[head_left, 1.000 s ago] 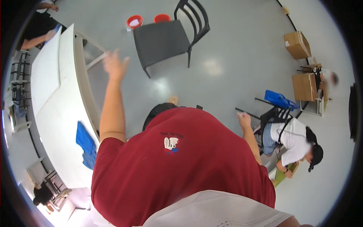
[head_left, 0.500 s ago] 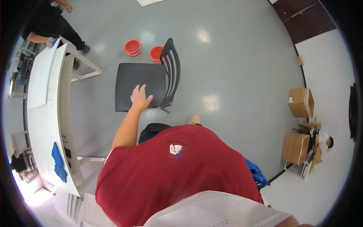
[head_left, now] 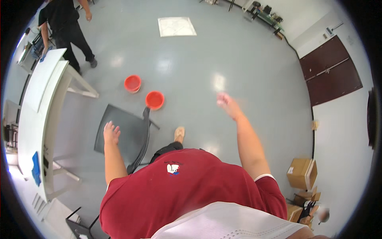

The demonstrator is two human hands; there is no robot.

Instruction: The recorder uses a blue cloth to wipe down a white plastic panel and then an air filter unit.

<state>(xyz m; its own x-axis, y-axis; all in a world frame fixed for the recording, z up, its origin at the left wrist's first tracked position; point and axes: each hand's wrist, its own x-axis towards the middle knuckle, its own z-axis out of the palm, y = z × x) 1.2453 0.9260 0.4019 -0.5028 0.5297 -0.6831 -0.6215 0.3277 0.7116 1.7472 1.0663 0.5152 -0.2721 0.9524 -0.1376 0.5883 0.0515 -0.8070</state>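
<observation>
My left hand hovers over the seat of a dark grey plastic chair, its fingers apart and holding nothing. My right hand is out over the floor to the right of the chair, smeared by motion, so I cannot make out its fingers. Two red round containers stand on the grey floor near the chair: one farther away, another just beyond the chair's back. My sandalled foot shows below, beside the chair.
A white table with a blue cloth runs along my left. A person in black stands at its far end, a hand on it. A pale square sheet lies ahead. Cardboard boxes and dark double doors are right.
The view has swung forward and right. The chair and red containers now sit lower in it. My left hand has moved down, and my right hand has risen into the open floor area.
</observation>
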